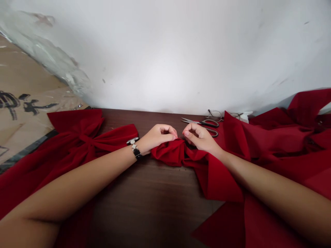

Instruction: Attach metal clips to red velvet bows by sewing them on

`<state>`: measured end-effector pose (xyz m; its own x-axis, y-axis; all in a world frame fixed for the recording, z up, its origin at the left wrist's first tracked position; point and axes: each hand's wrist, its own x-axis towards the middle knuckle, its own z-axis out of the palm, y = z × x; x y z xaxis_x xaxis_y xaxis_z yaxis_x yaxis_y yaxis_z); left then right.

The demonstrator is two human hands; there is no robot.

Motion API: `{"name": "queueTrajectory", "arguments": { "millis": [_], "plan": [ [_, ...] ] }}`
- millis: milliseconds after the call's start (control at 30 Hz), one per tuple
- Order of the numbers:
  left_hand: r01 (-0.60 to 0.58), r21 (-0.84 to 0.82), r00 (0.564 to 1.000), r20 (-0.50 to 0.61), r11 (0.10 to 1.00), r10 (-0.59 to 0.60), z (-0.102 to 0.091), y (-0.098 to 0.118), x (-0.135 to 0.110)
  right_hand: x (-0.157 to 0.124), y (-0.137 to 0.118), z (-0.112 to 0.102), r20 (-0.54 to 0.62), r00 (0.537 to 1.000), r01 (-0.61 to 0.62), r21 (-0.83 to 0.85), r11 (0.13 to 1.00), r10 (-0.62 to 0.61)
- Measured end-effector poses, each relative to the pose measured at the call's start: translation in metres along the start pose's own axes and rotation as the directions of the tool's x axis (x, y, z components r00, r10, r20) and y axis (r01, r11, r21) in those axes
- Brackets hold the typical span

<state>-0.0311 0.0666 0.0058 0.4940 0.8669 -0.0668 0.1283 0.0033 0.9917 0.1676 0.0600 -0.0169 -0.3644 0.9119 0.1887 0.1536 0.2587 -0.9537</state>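
Observation:
My left hand (164, 133), with a watch and bracelet at the wrist, is closed in a pinch, thumb against the forefinger. Facing it, a small gap away, my right hand (195, 136) is pinched too. Whatever the fingertips hold is too small or thin to make out. Just below both hands lies a gathered piece of red velvety fabric (170, 153), bunched at its middle, with a wide strip (219, 182) running off under my right forearm. Close behind my right hand are scissors (210, 123) with grey-and-black handles, blades pointing left.
A red fabric bow (85, 137) lies at the left, partly under my left forearm. More red fabric (274, 134) is heaped at the right. Eyeglasses (216, 113) rest by the white wall (165, 62). A plastic-wrapped cardboard box (31, 79) with black writing stands at the left.

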Motion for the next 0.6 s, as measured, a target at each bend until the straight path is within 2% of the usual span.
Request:
{"name": "queueTrajectory", "arguments": {
  "millis": [133,300,467,600],
  "plan": [
    [-0.115,0.078,0.990,0.090,0.990,0.108,-0.003,0.002,-0.004,0.000,0.005,0.000,-0.025,0.999,0.019,-0.138,0.990,-0.022],
    [-0.283,0.189,0.938,0.260,0.940,0.230,-0.008,0.003,-0.005,0.003,0.010,-0.001,-0.045,0.998,0.018,-0.354,0.935,-0.036],
    [-0.350,0.188,0.900,0.339,0.918,0.274,-0.011,0.001,-0.004,0.006,0.008,-0.001,-0.046,0.997,0.032,-0.475,0.879,-0.061],
    [-0.347,0.202,0.900,0.347,0.916,0.264,-0.010,0.000,-0.002,0.006,0.006,0.000,-0.040,0.996,0.043,-0.556,0.830,-0.079]
  ]
}}
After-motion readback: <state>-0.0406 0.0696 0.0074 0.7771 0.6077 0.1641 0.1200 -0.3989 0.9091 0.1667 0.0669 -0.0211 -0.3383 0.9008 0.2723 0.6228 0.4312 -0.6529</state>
